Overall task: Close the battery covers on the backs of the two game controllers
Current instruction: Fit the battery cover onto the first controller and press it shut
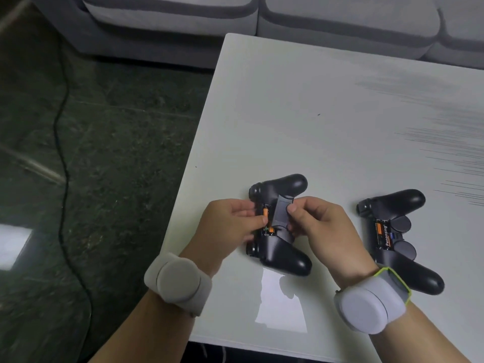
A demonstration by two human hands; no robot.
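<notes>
Two black game controllers lie back-up on the white table (327,106). My left hand (230,226) grips the left controller (280,247) at its middle, fingertips by the open battery bay where orange batteries (265,213) show. My right hand (317,226) pinches a dark grey battery cover (280,209), tilted above that bay and not seated. The right controller (400,239) rests untouched, its bay open with an orange and black battery (383,233) showing. Its cover is not visible.
The table's left edge runs diagonally beside my left wrist, its front edge just below my forearms. A grey sofa (262,19) stands behind the table. A black cable (62,153) snakes over the dark floor at left. Both wrists wear grey bands.
</notes>
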